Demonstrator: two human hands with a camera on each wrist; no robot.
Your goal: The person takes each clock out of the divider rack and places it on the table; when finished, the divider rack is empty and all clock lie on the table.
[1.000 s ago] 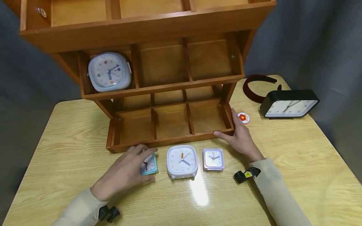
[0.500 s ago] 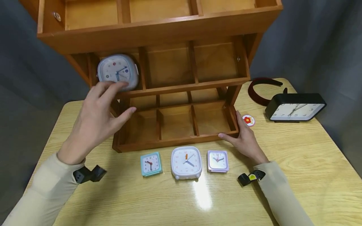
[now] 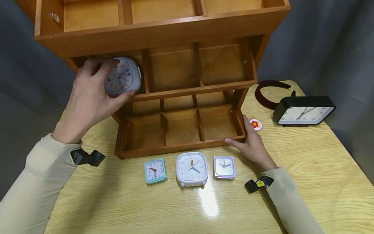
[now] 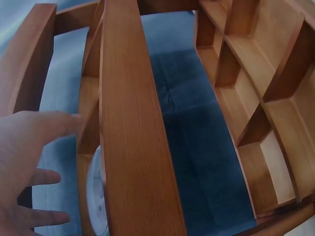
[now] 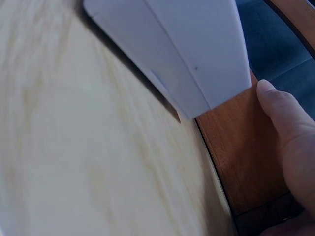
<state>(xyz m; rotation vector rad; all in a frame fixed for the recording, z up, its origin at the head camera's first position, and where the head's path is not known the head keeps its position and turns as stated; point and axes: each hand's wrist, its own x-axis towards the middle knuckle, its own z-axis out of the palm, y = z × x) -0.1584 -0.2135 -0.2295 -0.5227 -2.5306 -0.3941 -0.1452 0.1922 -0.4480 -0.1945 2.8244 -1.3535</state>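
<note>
My left hand (image 3: 90, 91) reaches over the light-blue alarm clock (image 3: 122, 76) in the left compartment of the organizer's middle tray. In the head view its fingers overlap the clock's upper left and its thumb lies by the lower edge; in the left wrist view, fingers and thumb are spread and apart from the clock (image 4: 97, 196). My right hand (image 3: 254, 146) grips the front right corner of the tiered wooden organizer (image 3: 181, 147), thumb on the front board, fingers along the side. Before the organizer stand a teal clock (image 3: 155, 171), a white clock (image 3: 192, 169) and a lilac clock (image 3: 224, 167).
On the right of the table (image 3: 292, 182) are a black rectangular clock (image 3: 305, 111), a dark red headband (image 3: 260, 96) and a round flower badge (image 3: 255, 124). The upper tray (image 3: 163, 34) overhangs the middle one closely.
My left hand has left the teal clock and risen to the light-blue clock, its fingers now farther over that clock. The right hand keeps its place on the organizer's corner.
</note>
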